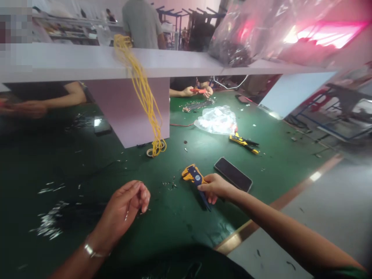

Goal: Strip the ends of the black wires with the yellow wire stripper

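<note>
My left hand is above the green table with its fingers curled together; a small shiny piece shows at the palm side. My right hand is wrapped round the handles of a yellow and dark blue wire stripper, whose jaws point up and left. Just beyond that hand lies a black phone. Small metal bits are scattered between my hands. A pile of silvery terminals with dark wires lies left of my left hand.
Yellow wires hang from a white shelf onto a tape roll. Beyond are a plastic bag and yellow-black pliers. Another person's hands hold a red tool; someone's forearm is at left.
</note>
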A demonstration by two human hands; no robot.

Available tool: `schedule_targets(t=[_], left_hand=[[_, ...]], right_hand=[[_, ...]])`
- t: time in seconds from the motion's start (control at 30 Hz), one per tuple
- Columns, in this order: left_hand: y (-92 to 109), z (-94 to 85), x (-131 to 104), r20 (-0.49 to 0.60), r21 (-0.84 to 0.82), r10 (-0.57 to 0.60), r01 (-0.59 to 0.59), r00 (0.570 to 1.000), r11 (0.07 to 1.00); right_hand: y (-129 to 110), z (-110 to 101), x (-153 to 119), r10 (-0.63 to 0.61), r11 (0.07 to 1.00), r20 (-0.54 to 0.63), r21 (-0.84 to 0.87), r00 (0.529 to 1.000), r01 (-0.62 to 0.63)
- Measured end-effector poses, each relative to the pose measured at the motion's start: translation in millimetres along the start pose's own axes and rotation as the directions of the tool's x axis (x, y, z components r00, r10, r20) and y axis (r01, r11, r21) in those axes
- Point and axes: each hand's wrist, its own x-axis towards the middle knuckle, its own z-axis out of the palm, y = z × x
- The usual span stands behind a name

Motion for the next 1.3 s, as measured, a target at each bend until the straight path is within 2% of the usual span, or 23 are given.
schedule_targets(t=[0.07,0.17,0.23,0.3,0.4,0.5,0.6,0.7,0.83,0.97,1.1,1.3], left_hand=[[0.1,-0.4,2.1,-0.023,0.011,-0.007,0.008,1.000,1.000],[0.4,0.0,3.3,-0.038,0.042,-0.001,0.002,0.999,0.999],[0.5,0.0,3.4,-0.044,0.076,-0.009,0.013,0.999,0.997],[0.3,-0.8,3.5,-0.056,0.111,-0.012,0.018,0.998,0.994],[0.3,-1.7,4.0,-0.066,0.129,-0.008,0.017,0.998,0.991],[1.0,0.1,4.4,-0.071,0.118,-0.018,0.027,0.997,0.993],[1.3,2.7,4.7,-0.080,0.119,-0.026,0.035,0.996,0.992],[0.2,2.0,4.9,-0.082,0.099,-0.045,0.053,0.996,0.994],[-0.7,-0.3,4.7,-0.089,0.095,-0.038,0.047,0.995,0.994],[0.1,1.7,4.1,-0.091,0.102,-0.022,0.032,0.996,0.994],[2.5,3.2,2.3,-0.056,0.104,-0.030,0.035,0.998,0.994],[4.9,-2.8,1.1,0.036,0.031,0.010,-0.011,0.999,0.999]], right_hand=[[1.8,-1.8,-1.2,-0.027,0.996,-0.054,-0.085,0.998,0.022],[1.7,-5.1,-5.1,-0.134,0.958,-0.176,-0.276,0.975,0.081],[1.0,-12.4,-6.6,-0.217,0.907,-0.270,-0.412,0.938,0.091],[2.2,-28.4,-4.9,-0.281,0.853,-0.355,-0.518,0.892,0.063],[10.4,-72.9,5.2,-0.346,0.789,-0.480,-0.614,0.806,-0.028],[26.1,-134.0,22.4,-0.365,0.749,-0.609,-0.642,0.704,-0.167],[45.8,-190.5,40.7,-0.323,0.713,-0.682,-0.631,0.656,-0.304],[66.9,-227.0,56.4,-0.245,0.679,-0.710,-0.612,0.660,-0.406],[91.1,-247.1,72.2,-0.154,0.630,-0.693,-0.618,0.705,-0.470],[101.4,-255.5,81.9,-0.128,0.604,-0.696,-0.620,0.707,-0.501],[99.0,-260.8,84.8,-0.103,0.605,-0.692,-0.613,0.714,-0.508],[96.1,-250.8,70.0,-0.095,0.636,-0.696,-0.592,0.711,-0.495]])
